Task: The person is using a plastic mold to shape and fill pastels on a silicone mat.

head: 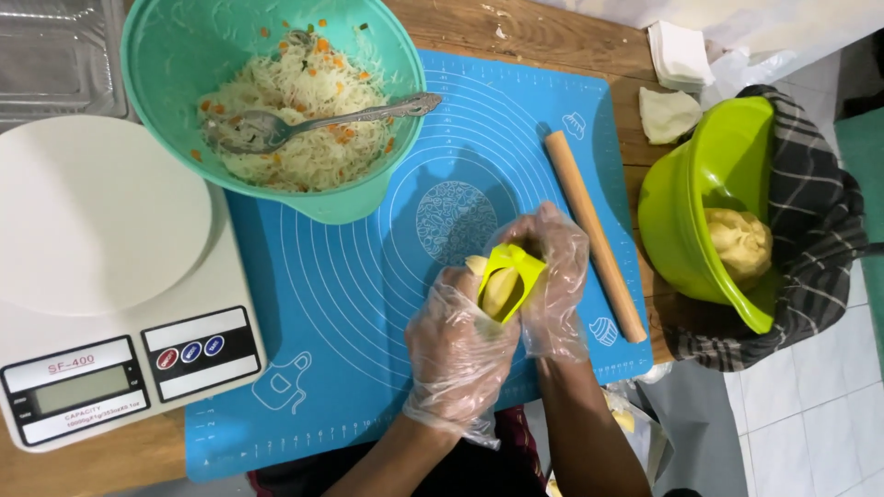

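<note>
A: Dumpling press (512,276), yellow-green plastic, hinged, was held between both hands above the blue silicone mat (368,304). Pale dough (498,287) lay inside it, a rim of dough showing at the near-left edge.

B: Hand states?

A: Both wore clear disposable gloves. Left hand (458,354) was cupped under the press from below, fingers curled against its lower half. Right hand (555,281) was wrapped over the upper half, fingers bent around it. Neither was spread; both were closed on the press.

B: Step in hand?

A: Judged: folding stage. The press stood partly open, so the two halves had not yet met. The next move would call for even pressure from both hands along the rim, so the dough edge seals without splitting.

B: Look of the press?

A: Smooth, bright, thin-walled; dough inside matte and cream-coloured. Whether filling sat inside could not be told.

B: Surroundings?

A: A wooden rolling pin (595,235) lay just right of the right hand, on the mat. Beyond the left hand, a teal bowl (175,55) of noodle filling with a metal spoon (313,120). Far left of the left hand, a white kitchen scale (120,304). Well right of the right hand, a green bowl (700,184) holding a dough lump (739,244), set on a checked cloth (815,221).
</note>
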